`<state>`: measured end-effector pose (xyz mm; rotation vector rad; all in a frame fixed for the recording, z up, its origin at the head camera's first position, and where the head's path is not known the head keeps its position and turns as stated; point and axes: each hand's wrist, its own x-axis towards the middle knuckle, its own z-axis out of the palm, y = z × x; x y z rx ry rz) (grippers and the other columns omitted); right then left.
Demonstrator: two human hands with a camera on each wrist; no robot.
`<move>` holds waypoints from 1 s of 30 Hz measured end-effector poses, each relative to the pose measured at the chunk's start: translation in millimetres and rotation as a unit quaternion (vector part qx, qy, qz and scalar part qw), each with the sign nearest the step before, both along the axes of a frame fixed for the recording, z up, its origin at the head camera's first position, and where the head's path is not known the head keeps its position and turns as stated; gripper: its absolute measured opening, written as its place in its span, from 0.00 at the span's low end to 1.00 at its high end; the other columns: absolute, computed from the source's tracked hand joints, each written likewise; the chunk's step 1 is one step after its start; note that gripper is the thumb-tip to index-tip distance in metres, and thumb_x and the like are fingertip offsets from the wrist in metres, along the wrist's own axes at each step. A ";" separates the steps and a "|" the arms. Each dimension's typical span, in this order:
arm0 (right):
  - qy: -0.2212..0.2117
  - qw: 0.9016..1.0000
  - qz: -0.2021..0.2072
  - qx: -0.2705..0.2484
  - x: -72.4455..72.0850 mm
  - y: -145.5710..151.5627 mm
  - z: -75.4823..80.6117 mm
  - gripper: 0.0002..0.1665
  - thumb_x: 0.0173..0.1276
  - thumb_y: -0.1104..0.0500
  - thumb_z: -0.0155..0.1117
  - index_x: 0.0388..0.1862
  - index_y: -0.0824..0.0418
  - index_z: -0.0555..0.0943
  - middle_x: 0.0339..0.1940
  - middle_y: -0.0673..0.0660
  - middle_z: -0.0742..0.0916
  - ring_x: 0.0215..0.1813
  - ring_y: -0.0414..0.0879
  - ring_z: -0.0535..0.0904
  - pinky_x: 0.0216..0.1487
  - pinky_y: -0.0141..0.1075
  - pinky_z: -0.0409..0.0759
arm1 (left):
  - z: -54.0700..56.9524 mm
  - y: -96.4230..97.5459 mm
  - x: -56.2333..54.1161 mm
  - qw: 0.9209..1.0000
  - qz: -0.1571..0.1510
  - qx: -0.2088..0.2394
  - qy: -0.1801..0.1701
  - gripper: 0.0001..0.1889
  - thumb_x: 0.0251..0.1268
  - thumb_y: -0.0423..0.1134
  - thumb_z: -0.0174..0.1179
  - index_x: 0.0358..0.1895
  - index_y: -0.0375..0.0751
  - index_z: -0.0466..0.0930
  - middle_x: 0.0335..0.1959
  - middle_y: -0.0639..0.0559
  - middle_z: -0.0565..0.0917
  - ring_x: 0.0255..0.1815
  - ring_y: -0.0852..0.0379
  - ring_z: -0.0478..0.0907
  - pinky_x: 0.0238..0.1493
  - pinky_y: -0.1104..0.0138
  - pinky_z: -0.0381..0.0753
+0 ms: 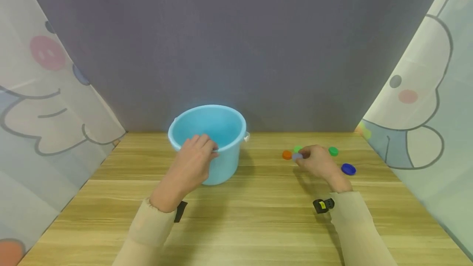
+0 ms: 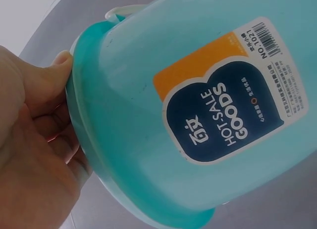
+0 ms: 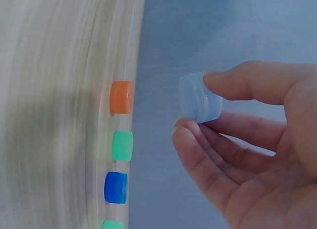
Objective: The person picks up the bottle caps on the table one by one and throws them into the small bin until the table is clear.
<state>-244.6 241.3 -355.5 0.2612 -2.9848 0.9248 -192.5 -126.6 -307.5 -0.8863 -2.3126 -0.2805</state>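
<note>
A light blue bucket [image 1: 227, 161] stands upright on the table. My left hand [image 1: 194, 157] grips its near rim, and in the left wrist view the thumb [image 2: 52, 78] lies on the label side with the other fingers over the rim. To the right, my right hand [image 1: 318, 161] pinches a pale translucent bottle cap [image 3: 195, 98] between thumb and fingers, lifted off the tabletop. Close to that hand lie an orange cap [image 1: 287, 155] and a light green cap [image 1: 297, 149]. Beyond it are a green cap [image 1: 333, 151] and a dark blue cap [image 1: 348, 169].
The wood-grain table [image 1: 255, 225] ends at a dark grey panel [image 1: 240, 52] behind the bucket. Cartoon-printed curtains [image 1: 417, 93] hang at both sides. A white handle joint [image 1: 246, 136] sticks out from the bucket's right side.
</note>
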 end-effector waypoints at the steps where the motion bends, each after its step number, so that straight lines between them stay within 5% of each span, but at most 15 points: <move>1: 0.003 1.000 0.000 -0.001 0.3 -0.6 0.3 0.29 0.70 0.56 0.64 0.60 0.78 0.77 0.52 0.72 0.85 0.53 0.64 0.82 0.51 0.53 0.83 | -0.2 0.2 0.0 1.000 0.000 0.000 0.001 0.06 0.63 0.28 0.68 0.39 0.33 0.79 0.33 0.46 0.77 0.33 0.48 0.70 0.35 0.61 0.70; 30: 0.027 0.999 0.015 -0.040 3.3 -6.5 6.7 0.29 0.72 0.54 0.64 0.62 0.74 0.77 0.51 0.67 0.86 0.52 0.60 0.83 0.46 0.49 0.84 | -3.1 9.9 3.8 1.000 -0.011 0.002 0.023 0.08 0.62 0.28 0.69 0.40 0.34 0.80 0.34 0.48 0.76 0.33 0.49 0.70 0.35 0.61 0.70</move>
